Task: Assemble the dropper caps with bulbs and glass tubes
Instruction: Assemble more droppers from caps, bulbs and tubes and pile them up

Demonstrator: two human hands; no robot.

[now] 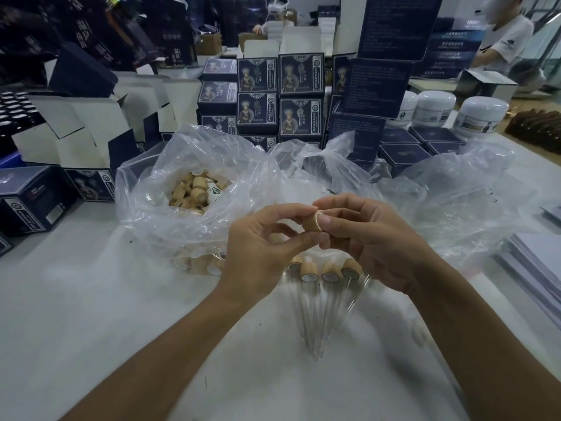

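Note:
A tan wooden dropper cap is held up over the white table, pinched between the thumb and fingers of my right hand. My left hand meets it from the left, its fingertips curled onto the cap's side. Whatever sits inside the cap is hidden by my fingers. Below my hands, several assembled droppers lie side by side, wooden caps away from me and glass tubes pointing toward me.
A clear plastic bag of loose wooden caps stands at the left. More crumpled clear plastic lies to the right. Dark printed boxes, open cartons and white jars crowd the back. A paper stack sits at the right edge.

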